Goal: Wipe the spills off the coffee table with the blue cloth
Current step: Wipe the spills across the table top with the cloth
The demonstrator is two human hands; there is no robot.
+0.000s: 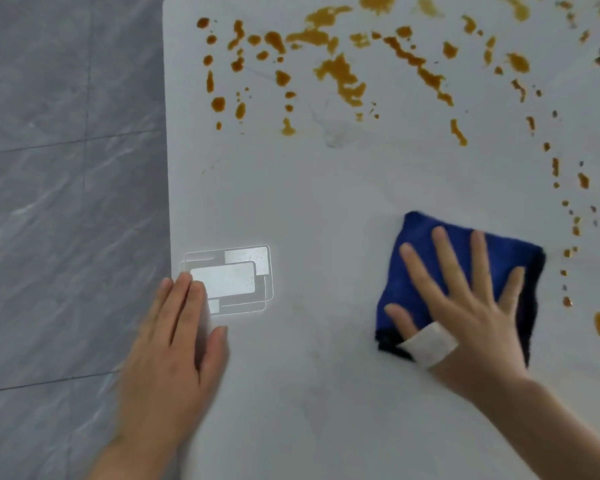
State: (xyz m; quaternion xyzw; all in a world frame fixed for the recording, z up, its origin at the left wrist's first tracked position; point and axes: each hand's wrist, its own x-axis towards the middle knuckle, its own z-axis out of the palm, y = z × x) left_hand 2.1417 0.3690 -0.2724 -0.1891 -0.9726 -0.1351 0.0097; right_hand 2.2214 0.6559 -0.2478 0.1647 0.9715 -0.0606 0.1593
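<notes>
The blue cloth (426,271) lies folded into a rough square, flat on the white surface (326,202), near the right of the near part; orange-brown spills (340,72) lie in blots and streaks across the far part and down the right side, a little apart from the cloth.

Both forearms in my view are bare, no sleeves reaching into frame. My left hand (174,344) carries nothing: no ring, no watch, no glove. My right hand (465,306) has one item: a white bandage (428,344) wrapped around the base of the thumb, cloth-like, slightly creased. Edges of both hands are motion-blurred.
</notes>
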